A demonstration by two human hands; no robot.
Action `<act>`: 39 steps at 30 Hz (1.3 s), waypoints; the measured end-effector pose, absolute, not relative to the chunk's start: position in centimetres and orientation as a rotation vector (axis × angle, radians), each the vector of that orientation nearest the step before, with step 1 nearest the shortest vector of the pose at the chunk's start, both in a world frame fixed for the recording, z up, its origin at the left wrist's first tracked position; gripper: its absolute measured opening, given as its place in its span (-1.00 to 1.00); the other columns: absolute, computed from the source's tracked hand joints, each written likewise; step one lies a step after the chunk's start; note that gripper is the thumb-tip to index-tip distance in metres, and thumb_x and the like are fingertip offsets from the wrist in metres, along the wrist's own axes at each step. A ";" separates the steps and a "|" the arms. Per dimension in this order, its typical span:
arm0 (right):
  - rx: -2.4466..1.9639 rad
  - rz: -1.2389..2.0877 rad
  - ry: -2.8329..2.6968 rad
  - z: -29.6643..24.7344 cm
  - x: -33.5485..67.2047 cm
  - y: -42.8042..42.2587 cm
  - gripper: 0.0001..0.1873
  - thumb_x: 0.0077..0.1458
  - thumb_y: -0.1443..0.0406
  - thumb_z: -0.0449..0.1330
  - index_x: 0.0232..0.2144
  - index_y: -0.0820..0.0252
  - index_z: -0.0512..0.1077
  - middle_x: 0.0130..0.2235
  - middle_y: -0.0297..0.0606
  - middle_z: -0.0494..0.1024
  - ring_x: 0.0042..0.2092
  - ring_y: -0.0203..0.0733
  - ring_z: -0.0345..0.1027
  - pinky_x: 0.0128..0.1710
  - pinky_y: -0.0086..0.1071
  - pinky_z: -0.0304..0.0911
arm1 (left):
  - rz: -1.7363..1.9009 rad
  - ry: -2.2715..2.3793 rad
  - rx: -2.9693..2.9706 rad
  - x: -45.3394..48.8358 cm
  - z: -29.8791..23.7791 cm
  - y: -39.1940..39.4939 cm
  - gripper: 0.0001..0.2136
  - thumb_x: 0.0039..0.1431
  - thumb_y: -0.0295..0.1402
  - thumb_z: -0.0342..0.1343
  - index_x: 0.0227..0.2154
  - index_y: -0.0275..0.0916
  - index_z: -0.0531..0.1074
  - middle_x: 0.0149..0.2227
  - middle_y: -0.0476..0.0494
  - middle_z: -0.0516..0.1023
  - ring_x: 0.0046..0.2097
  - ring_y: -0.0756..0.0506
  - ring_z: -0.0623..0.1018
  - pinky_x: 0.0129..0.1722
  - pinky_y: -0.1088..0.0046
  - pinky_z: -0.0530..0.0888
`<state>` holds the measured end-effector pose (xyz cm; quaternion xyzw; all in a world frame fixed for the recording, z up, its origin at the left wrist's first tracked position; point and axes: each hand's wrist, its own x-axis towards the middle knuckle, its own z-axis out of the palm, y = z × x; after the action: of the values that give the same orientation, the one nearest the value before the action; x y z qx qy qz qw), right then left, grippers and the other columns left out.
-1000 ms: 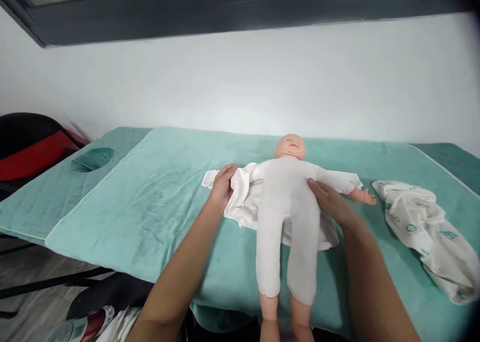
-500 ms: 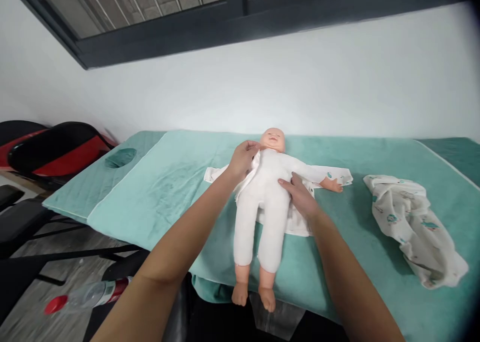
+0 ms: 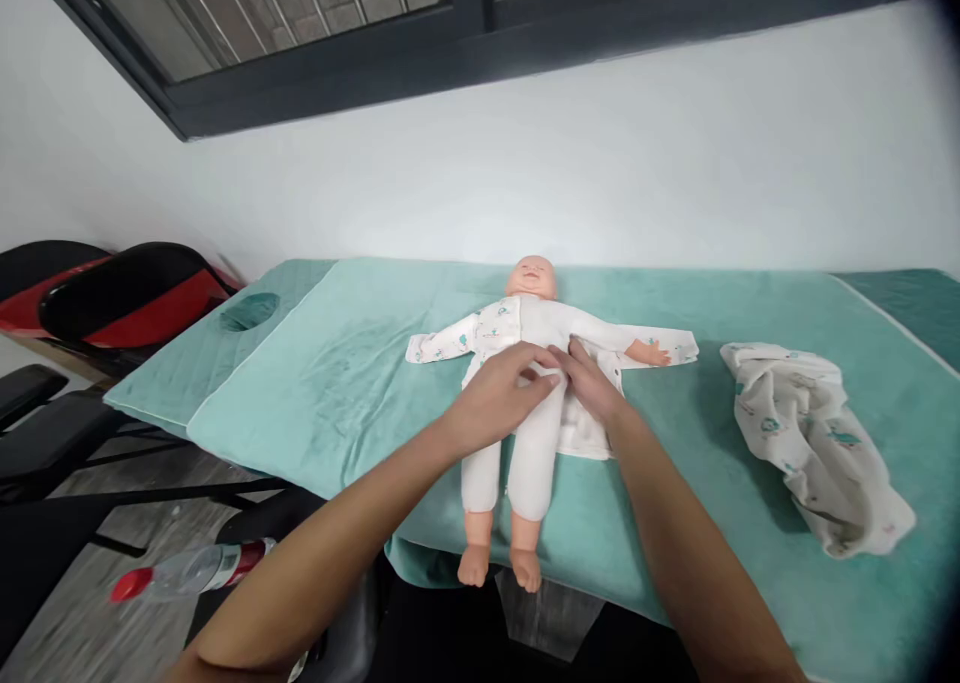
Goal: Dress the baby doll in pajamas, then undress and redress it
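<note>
Baby doll [image 3: 527, 458] – soft white cloth torso and legs, smooth plastic head, hands and feet – lies face up, feet at the near edge of the table [image 3: 315, 403], which is covered in napped teal towelling. A thin printed cotton top [image 3: 480, 333] spreads beneath its arms. Left hand [image 3: 499, 398] and right hand [image 3: 592, 383] meet fingertip to fingertip on the midriff, hiding the top's front edges; whether they pinch fabric cannot be told. A crumpled printed cloth [image 3: 810, 433] lies well apart, right. A plastic bottle [image 3: 187, 568] lies on the floor.
</note>
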<state>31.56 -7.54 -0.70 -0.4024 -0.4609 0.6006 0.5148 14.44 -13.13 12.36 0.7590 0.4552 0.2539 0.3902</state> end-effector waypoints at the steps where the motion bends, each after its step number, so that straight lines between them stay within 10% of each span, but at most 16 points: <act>1: -0.950 1.448 -1.096 -0.6 31.5 -7.6 -0.52 0.12 0.01 0.24 0.03 0.02 0.34 0.05 -0.31 0.48 0.11 -0.11 0.35 0.10 -0.25 0.34 | 0.718 1.283 2.077 14.2 11.3 -13.0 -0.80 0.24 -0.26 0.09 -0.10 -0.17 0.41 -0.04 -0.16 0.47 -0.06 -0.13 0.53 -0.10 0.26 0.54; 9: -0.839 1.507 -1.047 -0.5 31.2 -7.5 -0.47 0.10 0.07 0.27 0.10 0.01 0.32 0.17 -0.33 0.43 0.22 -0.13 0.28 0.25 -0.23 0.24 | 0.651 1.928 2.407 10.3 4.4 -12.3 -0.75 0.31 -0.28 0.01 -0.02 -0.25 0.33 -0.08 -0.26 0.49 -0.02 -0.27 0.49 -0.11 0.17 0.47; 19: -0.889 1.506 -1.038 -0.3 31.3 -7.7 -0.49 0.10 0.07 0.25 0.08 0.05 0.34 0.14 -0.29 0.46 0.13 -0.11 0.37 0.14 -0.23 0.34 | 0.699 1.624 2.333 13.5 6.3 -15.2 -0.77 0.36 -0.31 -0.08 0.00 -0.14 0.35 -0.29 -0.10 0.56 -0.30 -0.13 0.56 -0.36 0.41 0.33; 29: -0.846 1.555 -1.005 0.3 31.4 -7.9 -0.48 0.11 0.08 0.27 0.09 0.04 0.33 0.16 -0.28 0.44 0.19 -0.12 0.33 0.20 -0.24 0.30 | 1.180 1.688 2.017 7.1 2.9 -14.5 -0.62 0.09 -0.55 -0.03 -0.01 -0.18 0.33 -0.07 -0.17 0.48 -0.06 -0.12 0.51 -0.12 0.33 0.44; 39: -0.978 1.679 -1.079 1.3 32.1 -9.1 -0.28 0.07 -0.02 0.28 0.22 -0.03 0.20 0.18 -0.16 0.40 0.07 -0.02 0.41 -0.20 -0.19 0.53 | 1.069 1.589 1.583 6.9 -1.3 -15.7 -0.73 0.14 -0.29 0.09 -0.12 -0.24 0.50 -0.08 -0.20 0.57 -0.07 -0.20 0.52 -0.02 0.25 0.43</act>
<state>32.14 -9.08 1.26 -0.3945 -0.4352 0.6770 0.4434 6.86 -15.67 -1.28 0.6029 0.6055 0.4071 0.3227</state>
